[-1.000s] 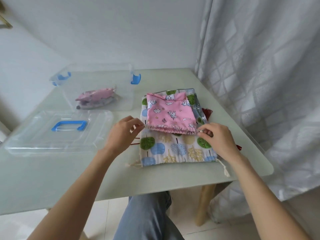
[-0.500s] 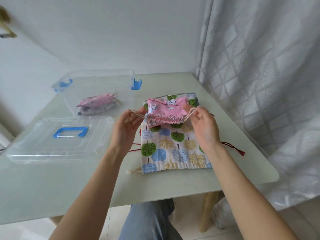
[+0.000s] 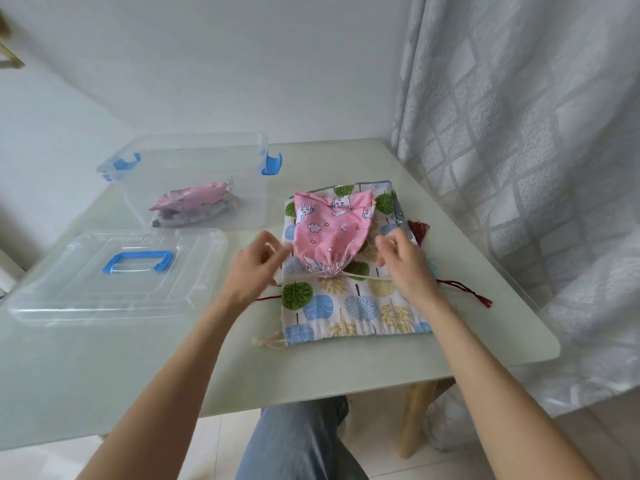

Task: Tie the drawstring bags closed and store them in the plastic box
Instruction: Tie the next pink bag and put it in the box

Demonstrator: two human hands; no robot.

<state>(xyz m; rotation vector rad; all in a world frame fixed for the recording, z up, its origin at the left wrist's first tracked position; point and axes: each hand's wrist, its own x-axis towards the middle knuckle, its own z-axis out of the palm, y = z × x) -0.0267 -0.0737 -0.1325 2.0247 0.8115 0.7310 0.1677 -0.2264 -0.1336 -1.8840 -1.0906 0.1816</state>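
Visibly two hands (image 3: 256, 268) (image 3: 403, 268); one box (image 3: 194, 150); one lid (image 3: 114, 271).

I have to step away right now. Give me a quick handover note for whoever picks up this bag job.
Left hand and right hand each pinch a cord end of the pink bag, whose mouth is cinched but not knotted.
It lies on the tree-print bag, which is flat and open.
Plastic box holds one finished bag; lid is off beside it.
Left: knot pink bag, box it, tie and box the tree-print bag.
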